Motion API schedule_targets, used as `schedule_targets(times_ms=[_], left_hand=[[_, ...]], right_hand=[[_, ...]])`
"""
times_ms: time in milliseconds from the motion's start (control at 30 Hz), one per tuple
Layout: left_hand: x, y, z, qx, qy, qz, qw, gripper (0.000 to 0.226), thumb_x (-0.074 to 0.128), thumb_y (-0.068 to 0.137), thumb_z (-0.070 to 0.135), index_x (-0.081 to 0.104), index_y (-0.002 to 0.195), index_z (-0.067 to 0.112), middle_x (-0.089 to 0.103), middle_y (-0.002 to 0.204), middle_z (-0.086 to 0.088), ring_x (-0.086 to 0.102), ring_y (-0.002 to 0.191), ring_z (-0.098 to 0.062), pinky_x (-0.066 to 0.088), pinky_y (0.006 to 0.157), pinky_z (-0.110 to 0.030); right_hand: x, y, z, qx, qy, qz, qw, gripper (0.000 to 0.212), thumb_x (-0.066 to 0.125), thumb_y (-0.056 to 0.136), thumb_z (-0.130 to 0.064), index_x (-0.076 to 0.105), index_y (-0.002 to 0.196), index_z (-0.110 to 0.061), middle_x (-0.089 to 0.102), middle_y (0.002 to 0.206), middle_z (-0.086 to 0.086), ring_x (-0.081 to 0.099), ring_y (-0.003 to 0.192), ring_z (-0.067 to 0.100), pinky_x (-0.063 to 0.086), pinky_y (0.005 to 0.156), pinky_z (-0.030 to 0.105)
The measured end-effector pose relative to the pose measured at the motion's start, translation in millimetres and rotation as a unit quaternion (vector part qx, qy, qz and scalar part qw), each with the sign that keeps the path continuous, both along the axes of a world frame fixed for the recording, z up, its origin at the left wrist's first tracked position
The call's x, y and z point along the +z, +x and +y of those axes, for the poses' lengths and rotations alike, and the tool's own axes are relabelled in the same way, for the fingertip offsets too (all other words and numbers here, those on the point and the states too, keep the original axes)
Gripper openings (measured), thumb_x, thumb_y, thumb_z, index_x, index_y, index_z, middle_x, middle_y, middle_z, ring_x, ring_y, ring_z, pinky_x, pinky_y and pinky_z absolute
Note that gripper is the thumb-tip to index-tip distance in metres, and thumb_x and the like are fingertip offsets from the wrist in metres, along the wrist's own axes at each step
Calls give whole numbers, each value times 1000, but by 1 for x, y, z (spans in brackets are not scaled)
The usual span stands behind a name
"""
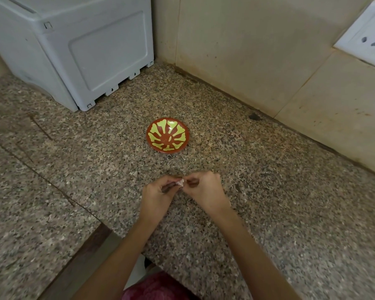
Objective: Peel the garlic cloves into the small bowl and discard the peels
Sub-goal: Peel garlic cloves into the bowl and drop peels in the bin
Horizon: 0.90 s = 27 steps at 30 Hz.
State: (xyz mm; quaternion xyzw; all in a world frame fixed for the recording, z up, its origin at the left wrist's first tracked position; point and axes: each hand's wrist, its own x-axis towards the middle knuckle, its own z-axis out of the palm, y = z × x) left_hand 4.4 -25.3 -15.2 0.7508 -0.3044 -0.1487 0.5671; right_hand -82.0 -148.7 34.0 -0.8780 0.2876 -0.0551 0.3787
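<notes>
A small red bowl with a yellow-green leaf pattern sits on the speckled granite counter, a short way beyond my hands. One pale garlic clove shows between my fingertips, held just above the counter. My left hand grips it from the left with curled fingers. My right hand pinches it from the right. Most of the clove is hidden by my fingers. The bowl looks empty.
A large grey plastic appliance stands at the back left. A tiled wall runs along the back and right, with a white socket plate. The counter's front edge steps inward near my left forearm.
</notes>
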Motion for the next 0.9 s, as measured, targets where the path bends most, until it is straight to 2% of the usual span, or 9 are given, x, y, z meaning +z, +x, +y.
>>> schedule_targets(times_ms=[100, 267, 367, 433, 567, 700, 800, 900], left_hand=[[1, 0, 0, -3, -2, 21, 1000, 19, 73, 80, 2, 74, 96, 12, 74, 97, 9, 70, 88, -2, 55, 82, -19], [2, 0, -1, -9, -8, 32, 999, 19, 72, 80, -1, 73, 97, 8, 73, 97, 7, 70, 88, -2, 55, 83, -19], [2, 1, 0, -6, -4, 31, 999, 19, 73, 80, 0, 73, 97, 9, 73, 95, 7, 70, 87, -3, 55, 83, -21], [1, 2, 0, -6, -1, 29, 1000, 19, 73, 80, 1, 73, 97, 10, 74, 95, 8, 70, 87, -3, 56, 83, -23], [-1, 2, 0, -9, 1, 16, 1000, 19, 73, 80, 2, 74, 98, 9, 74, 97, 6, 70, 89, -5, 57, 83, -28], [2, 1, 1, -4, 6, 2, 1000, 19, 74, 79, 4, 74, 97, 10, 74, 94, 7, 70, 85, -2, 57, 81, -26], [3, 1, 1, -3, 7, 10, 1000, 19, 74, 81, 4, 74, 98, 9, 74, 94, 8, 70, 85, -1, 57, 81, -24], [3, 1, 0, 0, 12, 13, 1000, 19, 73, 81, 3, 73, 99, 9, 74, 95, 6, 69, 86, -1, 57, 82, -24]], right_hand=[[1, 1, 0, -11, 3, 8, 1000, 15, 74, 85, -6, 77, 99, -9, 74, 83, 0, 69, 64, 13, 59, 61, 26], [4, 0, -1, 3, -4, 7, 1000, 17, 71, 87, -5, 76, 103, -9, 74, 85, 0, 63, 58, 10, 56, 57, 24], [1, -1, 2, 0, -22, -5, 1000, 18, 73, 86, -7, 76, 104, -10, 74, 90, 1, 67, 67, 10, 57, 66, 23], [-1, 0, 6, -2, -45, -10, 999, 18, 72, 86, -7, 77, 103, -11, 73, 90, 0, 65, 69, 7, 56, 72, 17], [-2, 2, 8, -30, -50, -10, 998, 14, 70, 86, -7, 77, 98, -10, 70, 88, -2, 62, 67, 2, 51, 69, 7], [-6, 0, 7, -10, -76, -35, 996, 18, 74, 84, -10, 76, 102, -12, 72, 99, 2, 65, 79, 6, 54, 80, 14], [-7, -5, 10, 2, -76, -22, 997, 24, 69, 89, -6, 73, 112, -9, 69, 109, 6, 59, 79, 1, 43, 75, -2], [-9, -6, 14, -20, -68, -17, 997, 24, 65, 92, -6, 71, 115, -7, 66, 116, 7, 51, 77, -11, 37, 72, -7]])
